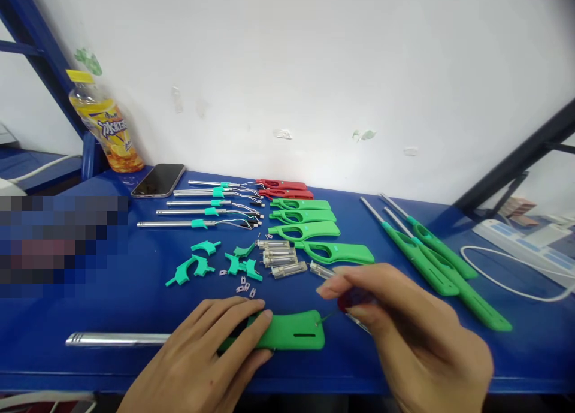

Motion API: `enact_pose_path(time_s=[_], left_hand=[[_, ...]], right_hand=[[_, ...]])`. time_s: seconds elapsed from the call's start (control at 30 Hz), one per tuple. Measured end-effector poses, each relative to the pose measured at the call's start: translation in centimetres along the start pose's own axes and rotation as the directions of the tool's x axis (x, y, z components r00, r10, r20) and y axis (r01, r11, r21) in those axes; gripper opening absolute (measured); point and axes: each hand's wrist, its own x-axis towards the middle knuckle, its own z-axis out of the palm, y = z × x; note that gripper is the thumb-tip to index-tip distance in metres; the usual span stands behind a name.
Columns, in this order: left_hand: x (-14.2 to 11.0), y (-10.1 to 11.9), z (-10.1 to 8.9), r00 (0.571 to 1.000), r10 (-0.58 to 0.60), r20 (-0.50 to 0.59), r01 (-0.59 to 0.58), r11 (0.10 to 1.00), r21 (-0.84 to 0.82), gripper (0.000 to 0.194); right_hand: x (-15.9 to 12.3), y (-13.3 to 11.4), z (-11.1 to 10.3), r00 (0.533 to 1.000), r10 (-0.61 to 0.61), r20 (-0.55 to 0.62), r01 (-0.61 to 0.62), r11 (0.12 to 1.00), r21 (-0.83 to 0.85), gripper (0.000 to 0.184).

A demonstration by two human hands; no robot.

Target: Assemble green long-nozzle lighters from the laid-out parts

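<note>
A green long-nosed lighter (287,332) lies across the front of the blue table, its silver barrel (119,339) pointing left. My left hand (211,347) is wrapped over its middle and presses it to the table, hiding the trigger part. Between the thumb and fingers of my right hand (404,323) is a screwdriver (353,299) with a dark red handle. Its thin shaft reaches the right end of the lighter's handle, near a small hole; whether the tip touches is hard to tell.
Behind lie teal triggers (182,272), clear fuel tanks (281,257), small metal clips (246,286), green and red handle shells (314,230) and silver barrels with wires (175,223). Finished-looking lighters (422,257) lie right, beside a power strip (530,245). A phone (159,180) and bottle (108,125) stand back left.
</note>
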Motion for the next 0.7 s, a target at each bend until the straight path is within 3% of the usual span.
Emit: enact_pose_path(time_s=[0.17,0.3,0.43,0.57,0.7], left_hand=[[0.0,0.0,0.1,1.000,-0.002,-0.001,0.002,1.000,0.004,0.031],[0.2,0.1,0.0,1.000,-0.008,-0.014,0.009,1.000,0.023,0.032],[0.4,0.2,-0.1,1.000,-0.005,-0.016,0.006,0.999,0.053,0.033],[0.4,0.1,-0.1,1.000,0.012,-0.007,-0.011,0.998,0.058,0.032],[0.2,-0.2,-0.1,1.000,0.019,0.005,-0.019,0.999,0.041,0.032]], right_hand=[[0.2,0.3,-0.7,0.999,-0.034,0.017,0.035,0.997,-0.069,0.046],[0.1,0.7,-1.0,0.996,0.041,0.076,-0.034,0.996,-0.084,0.045],[-0.2,0.6,-0.5,1.000,0.000,0.027,0.000,1.000,-0.009,0.043],[-0.1,0.8,0.4,0.992,-0.054,-0.112,0.048,0.997,-0.055,0.045],[0.4,0.9,0.3,0.999,-0.011,-0.052,0.010,1.000,-0.020,0.043]])
